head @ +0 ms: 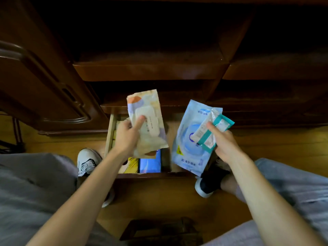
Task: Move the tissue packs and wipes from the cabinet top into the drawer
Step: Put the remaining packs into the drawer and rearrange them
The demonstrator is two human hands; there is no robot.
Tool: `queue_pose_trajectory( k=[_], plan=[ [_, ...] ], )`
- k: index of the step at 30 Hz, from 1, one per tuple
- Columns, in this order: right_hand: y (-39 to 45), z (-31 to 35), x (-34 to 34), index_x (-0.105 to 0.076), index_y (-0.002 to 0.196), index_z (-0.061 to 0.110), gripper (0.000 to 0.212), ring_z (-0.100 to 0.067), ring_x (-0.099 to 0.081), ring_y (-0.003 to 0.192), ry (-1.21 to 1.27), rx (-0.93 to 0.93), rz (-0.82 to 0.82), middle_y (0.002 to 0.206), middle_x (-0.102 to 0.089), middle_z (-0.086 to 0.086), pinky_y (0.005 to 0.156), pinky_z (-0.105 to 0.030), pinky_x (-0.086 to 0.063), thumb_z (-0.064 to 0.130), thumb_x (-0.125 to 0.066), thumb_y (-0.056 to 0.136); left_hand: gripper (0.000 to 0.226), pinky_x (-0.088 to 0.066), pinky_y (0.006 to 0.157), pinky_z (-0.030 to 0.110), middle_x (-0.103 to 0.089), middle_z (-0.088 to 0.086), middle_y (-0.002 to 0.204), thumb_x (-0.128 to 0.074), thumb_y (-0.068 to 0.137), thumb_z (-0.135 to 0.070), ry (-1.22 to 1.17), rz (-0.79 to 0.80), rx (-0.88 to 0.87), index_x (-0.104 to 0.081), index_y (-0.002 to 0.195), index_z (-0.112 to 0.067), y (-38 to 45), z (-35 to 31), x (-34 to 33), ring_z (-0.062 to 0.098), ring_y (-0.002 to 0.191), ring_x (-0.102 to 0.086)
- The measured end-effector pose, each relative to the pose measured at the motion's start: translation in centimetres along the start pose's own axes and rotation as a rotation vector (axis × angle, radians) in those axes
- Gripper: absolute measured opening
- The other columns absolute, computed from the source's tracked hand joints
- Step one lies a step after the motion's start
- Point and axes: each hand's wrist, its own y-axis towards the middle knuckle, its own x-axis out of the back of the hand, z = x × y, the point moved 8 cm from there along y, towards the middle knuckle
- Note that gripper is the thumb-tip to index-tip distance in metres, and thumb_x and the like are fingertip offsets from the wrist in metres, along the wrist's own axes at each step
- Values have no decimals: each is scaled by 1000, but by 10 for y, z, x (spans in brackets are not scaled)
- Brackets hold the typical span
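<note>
My left hand (126,137) grips a cream wipes pack (149,110) with orange and purple patches and a white flip lid, thumb on the lid, above the open bottom drawer (110,134). My right hand (224,142) holds a large light-blue wipes pack (186,148) together with a small teal-edged tissue pack (215,132) and a slim white packet (204,126), just right of the drawer opening. Inside the drawer lie a yellow pack (132,165) and a blue pack (150,165), partly hidden by the cream pack.
The dark wooden cabinet (150,70) rises behind the drawer, with a carved door (53,96) at left. My shoes, a white shoe (87,160) and a black shoe (209,181), rest on the wooden floor either side of the drawer. A dark frame-like object (159,229) lies near the bottom edge.
</note>
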Motion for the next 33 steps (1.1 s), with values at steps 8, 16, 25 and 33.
queue_pose_trajectory(
  k=[8,16,25,33],
  plan=[
    [-22,-10,-62,-69,114,14,24,-25,-74,95,-3,-11,134,106,-77,-8,74,-39,-60,25,-71,93,34,-64,79,45,-77,3,108,-69,97,-29,-12,280,-63,-52,126,-23,-20,1,-45,31,99,-75],
    [-33,-15,-71,-66,114,17,28,-20,-76,92,33,-69,125,103,-78,-4,63,-31,-59,34,-71,92,73,-59,93,50,-67,-2,134,-69,96,-25,-284,250,158,-28,155,-39,-10,29,-50,25,113,-71],
    [-30,4,-43,-59,132,25,38,-25,-70,110,230,-66,132,123,-72,-8,84,-47,-60,41,-59,97,32,-60,60,34,-80,4,101,-77,90,-31,-392,131,350,-64,118,-22,-7,57,-32,21,81,-78],
    [-47,-30,-88,-37,138,13,62,-2,-72,90,-334,37,152,114,-67,-2,66,-21,-59,41,-69,93,28,-62,69,35,-77,11,107,-49,104,-36,-267,251,227,-65,120,-19,-20,46,-66,26,93,-77]
  ],
)
